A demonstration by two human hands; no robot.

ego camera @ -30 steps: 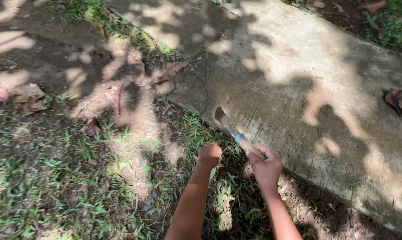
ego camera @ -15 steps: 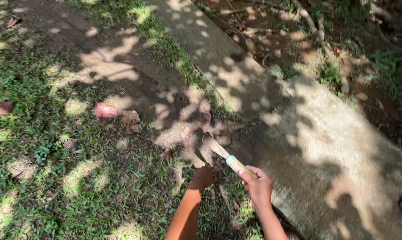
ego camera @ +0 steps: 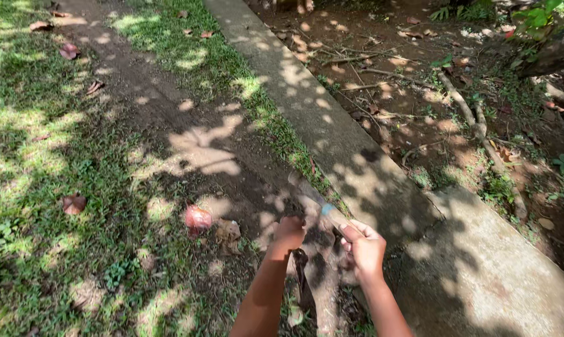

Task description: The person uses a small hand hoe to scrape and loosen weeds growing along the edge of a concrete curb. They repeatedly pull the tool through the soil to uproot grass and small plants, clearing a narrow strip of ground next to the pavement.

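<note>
Right grip [ego camera: 364, 249] closed round knife [ego camera: 322, 206] handle, blade pointing up-left along concrete kerb [ego camera: 332, 134], left hand [ego camera: 289, 233] fisted

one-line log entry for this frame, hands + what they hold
right hand: gripping blade tool handle | left hand: closed fist beside it, contents unclear | blade: points up-left over dirt beside concrete curb | red leaf left of hands

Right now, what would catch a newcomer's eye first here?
Two bare hands low in the middle: the right hand grips a long blade by its handle, the left hand a closed fist beside it. A reddish fallen leaf lies just left, a concrete path runs diagonally alongside.
</note>
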